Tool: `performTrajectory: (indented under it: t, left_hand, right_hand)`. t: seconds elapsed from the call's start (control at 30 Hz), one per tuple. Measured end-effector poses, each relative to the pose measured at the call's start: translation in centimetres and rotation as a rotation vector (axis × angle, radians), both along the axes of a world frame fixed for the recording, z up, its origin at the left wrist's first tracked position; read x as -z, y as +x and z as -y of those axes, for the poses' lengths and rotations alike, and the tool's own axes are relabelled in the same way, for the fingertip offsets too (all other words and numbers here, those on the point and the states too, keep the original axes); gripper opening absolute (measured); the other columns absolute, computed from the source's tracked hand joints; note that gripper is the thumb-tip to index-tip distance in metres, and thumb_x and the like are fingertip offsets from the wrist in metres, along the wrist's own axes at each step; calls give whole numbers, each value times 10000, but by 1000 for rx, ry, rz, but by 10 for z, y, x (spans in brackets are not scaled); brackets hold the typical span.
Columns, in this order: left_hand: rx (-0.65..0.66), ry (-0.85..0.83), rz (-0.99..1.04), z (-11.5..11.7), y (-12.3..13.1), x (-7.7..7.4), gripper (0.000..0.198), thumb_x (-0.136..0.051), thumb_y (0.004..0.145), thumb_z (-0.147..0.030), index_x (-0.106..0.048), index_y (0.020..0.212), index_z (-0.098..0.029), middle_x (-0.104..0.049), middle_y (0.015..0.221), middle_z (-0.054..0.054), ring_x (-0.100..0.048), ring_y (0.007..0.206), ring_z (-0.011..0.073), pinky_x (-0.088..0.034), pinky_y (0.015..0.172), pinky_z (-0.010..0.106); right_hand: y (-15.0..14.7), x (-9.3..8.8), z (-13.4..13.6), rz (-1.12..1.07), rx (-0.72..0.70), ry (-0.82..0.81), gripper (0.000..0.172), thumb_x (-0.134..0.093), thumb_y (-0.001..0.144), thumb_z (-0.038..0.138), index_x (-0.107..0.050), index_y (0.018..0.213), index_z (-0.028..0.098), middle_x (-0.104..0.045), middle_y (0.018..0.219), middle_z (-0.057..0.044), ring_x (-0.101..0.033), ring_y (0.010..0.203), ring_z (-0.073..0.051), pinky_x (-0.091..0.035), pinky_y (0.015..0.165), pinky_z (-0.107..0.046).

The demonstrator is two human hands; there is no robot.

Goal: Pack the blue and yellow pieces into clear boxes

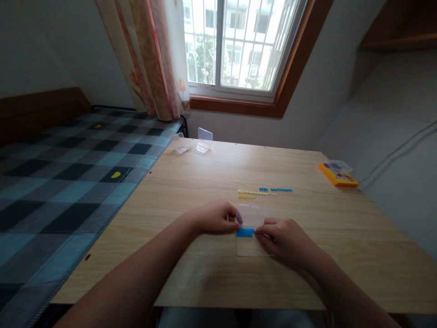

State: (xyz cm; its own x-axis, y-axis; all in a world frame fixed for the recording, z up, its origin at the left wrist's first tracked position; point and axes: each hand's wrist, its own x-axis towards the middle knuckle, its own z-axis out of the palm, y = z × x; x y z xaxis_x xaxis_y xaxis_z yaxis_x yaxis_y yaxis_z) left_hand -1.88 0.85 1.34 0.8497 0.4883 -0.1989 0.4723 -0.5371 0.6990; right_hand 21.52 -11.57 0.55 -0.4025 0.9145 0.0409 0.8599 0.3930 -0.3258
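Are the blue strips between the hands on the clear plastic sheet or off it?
On it: the blue strips lie at the left side of the clear plastic sheet, whose outline shows above and below them.

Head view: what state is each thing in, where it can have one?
Clear plate: flat on table
Blue block: on the plate
Left hand: fingers bent, at block's left end
Right hand: fingers bent, at block's right end
Yellow pieces: laid in rows
Loose blue pieces: lined up
Orange box: lying flat
Curtain: gathered aside
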Motion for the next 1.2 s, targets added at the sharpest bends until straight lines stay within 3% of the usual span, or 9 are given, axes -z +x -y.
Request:
performTrajectory:
  t: [0.43,0.53,0.67,0.8,0.9,1.07,1.13,1.2]
  left_hand:
    - [-7,-17,-5,0,0,0,285,-660,811,-272,-806,1047,-207,-711,736,-1,-609,664,146,-407,589,243]
    - [7,-4,0,-1,0,0,286,-660,807,-271,-808,1043,-205,-725,758,4,-615,678,150,-406,595,244]
    - [20,8,3,-1,0,0,281,-645,817,-279,-810,1032,-203,-733,777,9,-621,695,152,-412,612,247]
    - [16,3,3,-1,-1,0,301,-628,824,-290,-806,1046,-192,-721,756,11,-610,675,148,-406,599,245]
    - [15,-13,7,-1,-1,1,289,-616,823,-279,-804,1023,-188,-733,777,16,-606,674,145,-400,592,242]
    - [34,-12,15,-2,0,2,277,-603,844,-291,-808,994,-181,-777,878,43,-635,745,164,-411,627,251]
    - [31,-9,9,-3,0,1,281,-606,846,-302,-808,1002,-182,-777,872,41,-631,736,164,-403,616,251]
    - [36,-9,2,-3,0,0,283,-607,848,-305,-807,1007,-183,-769,843,34,-618,705,156,-390,595,248]
  right_hand:
    - [-2,-2,-1,21,7,7,281,-534,968,206,-765,807,218,-708,789,-19,-617,678,-127,-364,645,-263]
    - [2,-2,0,-24,-46,61,268,-535,960,204,-768,828,221,-697,769,-17,-601,651,-121,-359,620,-263]
    - [13,-1,4,-201,-110,395,217,-561,941,211,-770,886,227,-627,639,-7,-548,555,-130,-349,555,-280]
    - [30,-6,0,-342,122,701,158,-600,939,216,-753,910,238,-614,607,2,-526,519,-141,-407,536,-283]
    - [45,-15,-13,-318,269,692,148,-608,950,254,-754,930,233,-656,686,-21,-587,629,-175,-481,636,-314]
    - [69,-23,-54,-116,303,556,238,-609,937,345,-812,944,222,-741,974,-108,-645,1003,-286,-495,931,-457]
    - [72,-17,-73,-53,299,520,279,-582,944,363,-828,931,231,-725,1183,-129,-565,1249,-336,-411,1079,-534]
    - [71,-6,-91,7,315,465,325,-535,966,370,-834,931,247,-631,1411,-112,-368,1463,-381,-249,1174,-641]
